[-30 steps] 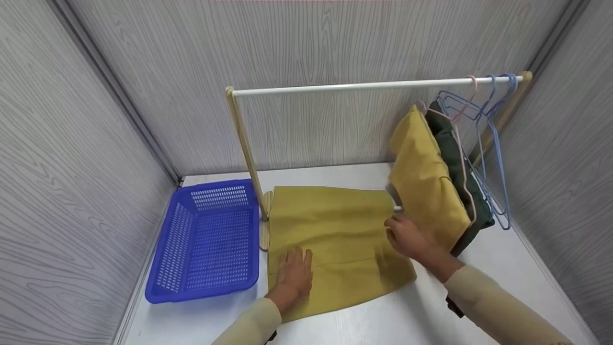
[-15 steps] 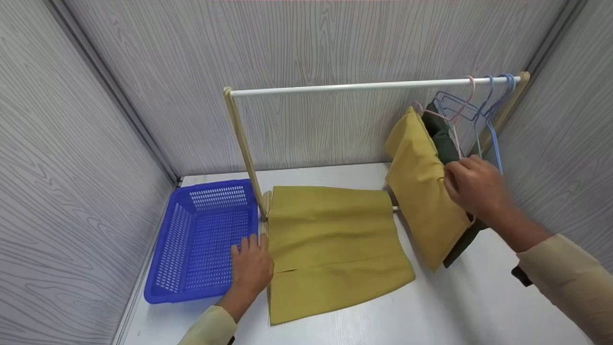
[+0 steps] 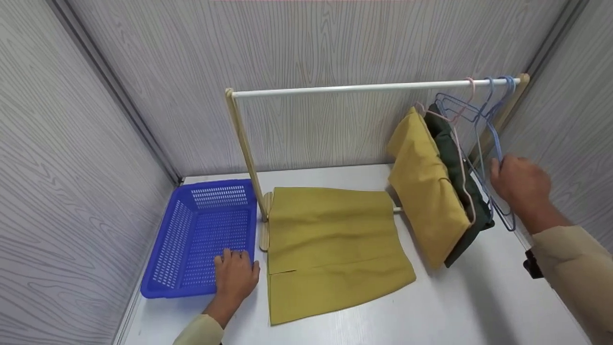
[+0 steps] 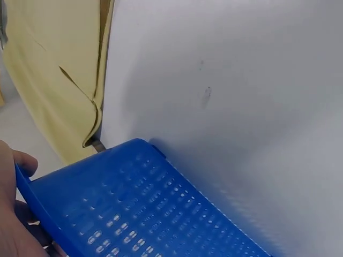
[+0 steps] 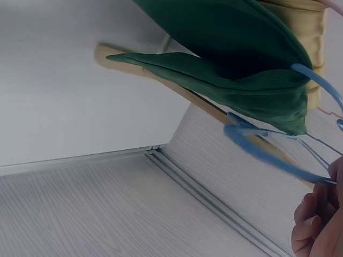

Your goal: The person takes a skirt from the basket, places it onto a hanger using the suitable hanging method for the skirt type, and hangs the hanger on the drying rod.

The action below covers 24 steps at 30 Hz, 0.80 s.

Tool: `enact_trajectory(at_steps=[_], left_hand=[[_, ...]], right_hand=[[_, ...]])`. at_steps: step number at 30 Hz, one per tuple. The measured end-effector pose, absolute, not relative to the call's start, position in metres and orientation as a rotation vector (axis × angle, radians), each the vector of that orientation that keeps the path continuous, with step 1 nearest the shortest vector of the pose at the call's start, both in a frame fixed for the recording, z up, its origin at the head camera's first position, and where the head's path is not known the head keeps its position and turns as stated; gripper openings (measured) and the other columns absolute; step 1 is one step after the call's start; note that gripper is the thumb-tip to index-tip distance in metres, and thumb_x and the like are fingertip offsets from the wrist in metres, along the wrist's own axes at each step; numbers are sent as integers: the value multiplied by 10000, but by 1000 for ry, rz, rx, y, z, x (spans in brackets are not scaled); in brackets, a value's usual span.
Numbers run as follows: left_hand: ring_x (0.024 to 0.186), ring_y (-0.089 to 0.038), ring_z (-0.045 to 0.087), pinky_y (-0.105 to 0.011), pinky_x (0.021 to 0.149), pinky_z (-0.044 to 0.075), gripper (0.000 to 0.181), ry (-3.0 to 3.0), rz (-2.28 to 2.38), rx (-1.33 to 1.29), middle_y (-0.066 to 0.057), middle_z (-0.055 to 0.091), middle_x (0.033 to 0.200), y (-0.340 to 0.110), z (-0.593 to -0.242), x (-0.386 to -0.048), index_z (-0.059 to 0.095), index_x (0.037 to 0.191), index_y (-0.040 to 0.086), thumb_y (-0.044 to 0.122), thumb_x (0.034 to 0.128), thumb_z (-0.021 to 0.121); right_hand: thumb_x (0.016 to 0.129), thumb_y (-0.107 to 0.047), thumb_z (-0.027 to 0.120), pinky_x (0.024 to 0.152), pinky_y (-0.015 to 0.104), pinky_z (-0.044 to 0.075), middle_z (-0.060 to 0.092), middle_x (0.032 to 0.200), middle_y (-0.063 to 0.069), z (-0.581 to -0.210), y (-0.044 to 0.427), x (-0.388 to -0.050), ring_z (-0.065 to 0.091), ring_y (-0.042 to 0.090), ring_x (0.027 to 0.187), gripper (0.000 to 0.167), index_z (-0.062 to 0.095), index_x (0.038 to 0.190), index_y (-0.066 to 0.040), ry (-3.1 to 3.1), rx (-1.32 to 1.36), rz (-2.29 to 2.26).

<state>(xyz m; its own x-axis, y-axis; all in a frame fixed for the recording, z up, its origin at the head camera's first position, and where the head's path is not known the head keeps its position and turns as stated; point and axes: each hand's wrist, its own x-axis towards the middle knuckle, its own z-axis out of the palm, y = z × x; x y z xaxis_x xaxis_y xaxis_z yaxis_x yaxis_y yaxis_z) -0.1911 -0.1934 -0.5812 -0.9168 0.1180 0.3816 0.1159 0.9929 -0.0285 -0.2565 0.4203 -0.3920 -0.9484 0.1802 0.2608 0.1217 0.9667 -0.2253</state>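
My left hand [image 3: 234,278] is at the near right corner of the blue plastic basket [image 3: 158,249]. In the left wrist view its thumb and fingers lie on either side of the basket rim [image 4: 40,211], gripping it. At the right end of the rack, my right hand [image 3: 522,182] pinches a blue hanger [image 3: 494,134], which still hooks over the rail. The right wrist view has that blue hanger [image 5: 273,160] running into the fingers. Mustard fabric, folded flat [image 3: 335,244], lies on the table beside the basket.
A white rail [image 3: 345,88] on wooden posts spans the back. Yellow cloth [image 3: 426,187] and dark green cloth [image 3: 471,230] hang at its right, with a pink hanger [image 3: 462,158] at the yellow one. Wood-grain panels [image 3: 311,43] enclose the table.
My left hand has left the mustard fabric and moved left onto the basket, which has shifted slightly. My right hand has travelled right, past the hanging cloths, to the blue hanger.
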Motion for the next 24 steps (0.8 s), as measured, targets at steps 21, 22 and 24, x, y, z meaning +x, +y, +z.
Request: enact_trajectory(at_steps=[21, 22, 24], left_hand=[[883, -318, 491, -510, 802, 313, 420, -2384, 1, -388, -132, 552, 924, -148, -583, -196, 577, 1098, 38, 362, 840, 647], [885, -314, 498, -503, 800, 318, 424, -2387, -10, -407, -128, 558, 927, -143, -584, -195, 581, 1099, 40, 364, 836, 655], [897, -303, 510, -487, 807, 331, 425, -2404, -44, -439, -116, 566, 930, -131, -586, -194, 587, 1093, 49, 358, 823, 698]], right_hand=[[1069, -334, 375, 494, 347, 295, 418, 613, 94, -406, 393, -203, 402, 257, 565, 505, 534, 726, 2, -2489, -209, 616], [1067, -327, 382, 493, 334, 297, 424, 628, 88, -409, 391, -199, 401, 245, 572, 489, 548, 748, 4, -2479, -209, 636], [1065, -316, 393, 496, 311, 310, 443, 661, 88, -416, 388, -191, 409, 226, 587, 443, 573, 829, 12, -2462, -221, 674]])
